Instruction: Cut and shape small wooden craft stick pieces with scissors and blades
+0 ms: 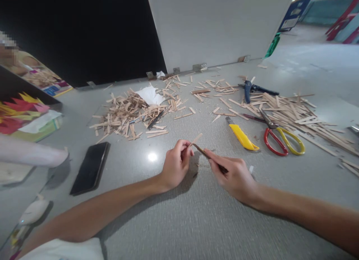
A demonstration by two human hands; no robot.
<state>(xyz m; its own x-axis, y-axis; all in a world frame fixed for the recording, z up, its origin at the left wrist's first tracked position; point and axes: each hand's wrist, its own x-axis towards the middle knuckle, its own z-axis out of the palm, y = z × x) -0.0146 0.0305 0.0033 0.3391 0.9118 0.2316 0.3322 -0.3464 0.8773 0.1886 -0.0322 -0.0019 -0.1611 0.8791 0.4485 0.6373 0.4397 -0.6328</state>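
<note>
My left hand (176,166) pinches a thin, flat wooden stick (198,138), its end pointing up and right past my fingertips. In my right hand (235,177) is a slim dark tool (201,150), whose narrow tip meets the stick at my left fingers. Whether that tool is a blade or a file I cannot tell. Beyond my right hand lies a yellow utility knife (242,136), with red-and-yellow-handled scissors (280,138) to its right. A small pale scrap (251,169) rests by my right wrist.
Wooden pieces heap up at the left (123,112) and right (297,110), with white paper (151,94) on the left heap. Dark blue pliers (248,91) lie behind. A black phone (90,168) and a pale tube-shaped object (30,151) are at left. An upright panel (218,24) borders the back.
</note>
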